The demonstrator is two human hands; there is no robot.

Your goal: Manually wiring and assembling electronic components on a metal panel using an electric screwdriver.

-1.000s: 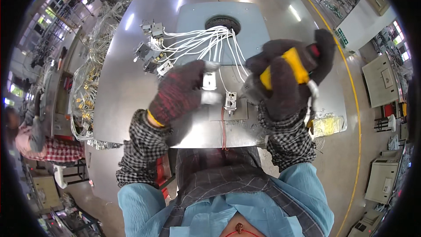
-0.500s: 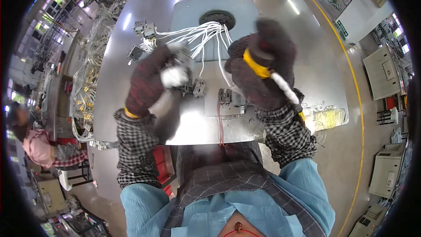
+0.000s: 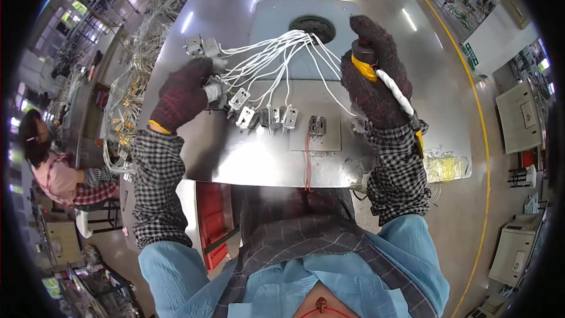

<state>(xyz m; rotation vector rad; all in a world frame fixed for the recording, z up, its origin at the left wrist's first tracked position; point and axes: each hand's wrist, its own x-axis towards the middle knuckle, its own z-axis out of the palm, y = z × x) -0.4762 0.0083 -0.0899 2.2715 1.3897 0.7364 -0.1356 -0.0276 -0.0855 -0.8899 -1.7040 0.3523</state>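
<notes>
Both my hands wear dark knitted gloves. My left hand (image 3: 181, 95), its thumb tip wrapped in white, is closed on one of the small metal blocks at the wires' left ends; its fingers partly hide it. White wires (image 3: 268, 52) fan out from a round dark opening (image 3: 313, 26) in a pale grey-blue plate (image 3: 268, 17). Several metal blocks (image 3: 246, 118) hang on their near ends. My right hand (image 3: 379, 79) is wrapped round a dark cylindrical tool (image 3: 364, 52) with a yellow band and a white cord. A separate block (image 3: 317, 125) with red wires sits on a flat plate (image 3: 329, 141).
The shiny metal table (image 3: 424, 106) carries a yellow taped patch (image 3: 446, 166) at its right corner. Bundles of wires (image 3: 132, 91) hang along the left side. A co-worker in pink (image 3: 56, 179) sits at far left. A red bin (image 3: 212, 218) stands below the table.
My left hand has moved left and slightly away from me, leaving several blocks in a row behind it. My right hand, still round the tool, has shifted slightly right.
</notes>
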